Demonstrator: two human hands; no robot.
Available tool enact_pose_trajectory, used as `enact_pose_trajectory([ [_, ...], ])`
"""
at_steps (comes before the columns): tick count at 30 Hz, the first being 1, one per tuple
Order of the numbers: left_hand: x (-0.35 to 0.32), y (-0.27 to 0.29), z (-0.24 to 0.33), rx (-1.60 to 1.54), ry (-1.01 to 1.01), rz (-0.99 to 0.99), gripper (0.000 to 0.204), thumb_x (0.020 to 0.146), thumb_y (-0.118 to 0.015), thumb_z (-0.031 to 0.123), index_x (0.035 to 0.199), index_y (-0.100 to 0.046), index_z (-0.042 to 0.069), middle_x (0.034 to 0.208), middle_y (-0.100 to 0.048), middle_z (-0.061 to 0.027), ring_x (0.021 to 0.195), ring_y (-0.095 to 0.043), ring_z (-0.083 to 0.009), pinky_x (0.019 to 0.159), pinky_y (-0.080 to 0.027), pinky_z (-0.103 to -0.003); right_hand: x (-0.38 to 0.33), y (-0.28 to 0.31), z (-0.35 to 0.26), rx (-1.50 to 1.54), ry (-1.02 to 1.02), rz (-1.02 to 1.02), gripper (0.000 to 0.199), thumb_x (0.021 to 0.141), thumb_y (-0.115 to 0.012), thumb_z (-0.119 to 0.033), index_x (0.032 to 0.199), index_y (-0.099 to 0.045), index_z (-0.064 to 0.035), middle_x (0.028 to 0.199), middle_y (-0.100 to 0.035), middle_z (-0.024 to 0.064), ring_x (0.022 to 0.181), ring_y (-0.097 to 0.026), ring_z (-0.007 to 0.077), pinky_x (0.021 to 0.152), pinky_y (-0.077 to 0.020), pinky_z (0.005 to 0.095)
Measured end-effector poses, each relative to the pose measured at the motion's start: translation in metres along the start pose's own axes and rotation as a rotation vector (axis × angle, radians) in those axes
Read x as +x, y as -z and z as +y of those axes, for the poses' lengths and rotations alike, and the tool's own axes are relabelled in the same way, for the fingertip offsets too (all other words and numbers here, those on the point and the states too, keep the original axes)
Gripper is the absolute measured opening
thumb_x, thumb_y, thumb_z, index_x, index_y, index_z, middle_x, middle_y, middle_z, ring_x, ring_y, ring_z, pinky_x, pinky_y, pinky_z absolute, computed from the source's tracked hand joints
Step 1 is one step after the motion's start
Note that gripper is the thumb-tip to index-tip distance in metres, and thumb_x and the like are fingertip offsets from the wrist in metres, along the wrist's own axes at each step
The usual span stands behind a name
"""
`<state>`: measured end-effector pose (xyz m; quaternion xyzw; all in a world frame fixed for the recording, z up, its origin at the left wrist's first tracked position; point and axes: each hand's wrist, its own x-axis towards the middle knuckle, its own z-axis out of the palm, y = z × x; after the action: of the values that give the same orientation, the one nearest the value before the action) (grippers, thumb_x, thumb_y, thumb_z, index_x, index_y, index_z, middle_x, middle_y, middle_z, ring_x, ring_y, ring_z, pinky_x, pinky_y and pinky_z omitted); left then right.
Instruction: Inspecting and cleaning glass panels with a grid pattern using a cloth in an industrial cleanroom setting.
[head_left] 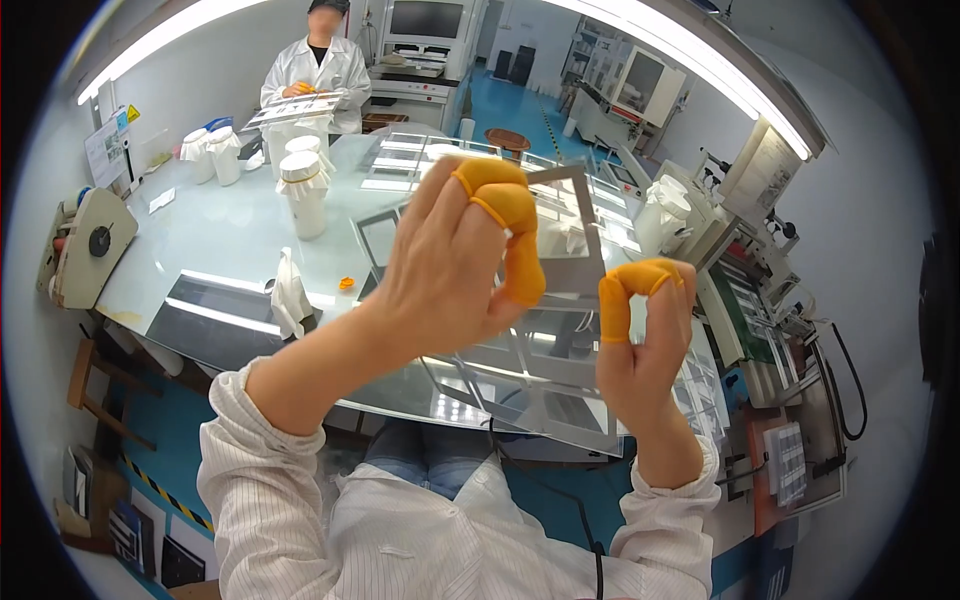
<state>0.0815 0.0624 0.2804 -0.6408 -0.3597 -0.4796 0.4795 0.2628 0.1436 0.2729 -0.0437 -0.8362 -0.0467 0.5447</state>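
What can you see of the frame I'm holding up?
The frame is a thin, flat, square grey piece, metal by its look, with a large open window. It is raised above the table, tilted. The left hand covers its left side; the right hand is by its lower right corner, contact unclear. Both wear orange finger cots.

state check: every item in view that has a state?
left hand: raised, orange finger cots on, gripping metal frame
right hand: raised, cots on, fingers curled, apart from frame
metal frame: held up, tilted
white bottle: upright, cloth-capped
white cloth: crumpled on table
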Motion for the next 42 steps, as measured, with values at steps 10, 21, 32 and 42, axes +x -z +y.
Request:
enact_pose_trajectory([
  [10, -0.020, 0.015, 0.021, -0.630, 0.804, -0.331, 0.014, 0.077, -0.052, 0.004, 0.072, -0.040, 0.000, 0.064, -0.042, -0.0128, 0.056, -0.038, -0.0254, 0.053, -0.033, -0.034, 0.013, -0.025, 0.032, 0.541, -0.459, -0.020, 0.012, 0.090, -0.051, -0.013, 0.088, -0.050, -0.0017, 0.075, -0.043, -0.0022, 0.067, -0.037, 0.0044, 0.062, -0.0312, 0.0179],
  [21, -0.269, 0.215, 0.095, -0.648, 2.486, -0.373, 0.049, 0.089, -0.043, 0.051, 0.060, -0.045, 0.011, 0.051, -0.036, 0.0023, 0.044, -0.037, -0.0109, 0.043, -0.027, -0.023, 0.119, 0.033, 0.096, 0.906, -0.493, 0.652, 0.014, 0.090, -0.048, -0.012, 0.089, -0.059, -0.0040, 0.074, -0.058, 0.0029, 0.061, -0.052, 0.0090, 0.054, -0.0406, 0.0198],
  [32, -0.441, 0.308, 0.124, -0.973, 2.630, -0.738, 0.033, 0.082, -0.057, 0.037, 0.077, -0.059, 0.004, 0.071, -0.055, -0.0050, 0.062, -0.051, -0.0152, 0.053, -0.041, -0.027, 0.168, 0.048, 0.051, 0.679, -0.424, 0.696, 0.015, 0.088, -0.045, -0.010, 0.091, -0.057, -0.0013, 0.081, -0.055, 0.0048, 0.075, -0.051, 0.0103, 0.070, -0.0413, 0.0209],
  [42, -0.461, 0.259, 0.178, -0.714, 2.129, -1.331, 0.033, 0.080, -0.061, 0.033, 0.086, -0.062, 0.001, 0.082, -0.060, -0.0072, 0.071, -0.056, -0.0163, 0.061, -0.046, -0.028, 0.178, 0.050, 0.028, 0.751, -0.450, 0.645, 0.016, 0.088, -0.042, -0.010, 0.095, -0.055, -0.0018, 0.081, -0.054, 0.0056, 0.073, -0.052, 0.0129, 0.071, -0.0420, 0.0221],
])
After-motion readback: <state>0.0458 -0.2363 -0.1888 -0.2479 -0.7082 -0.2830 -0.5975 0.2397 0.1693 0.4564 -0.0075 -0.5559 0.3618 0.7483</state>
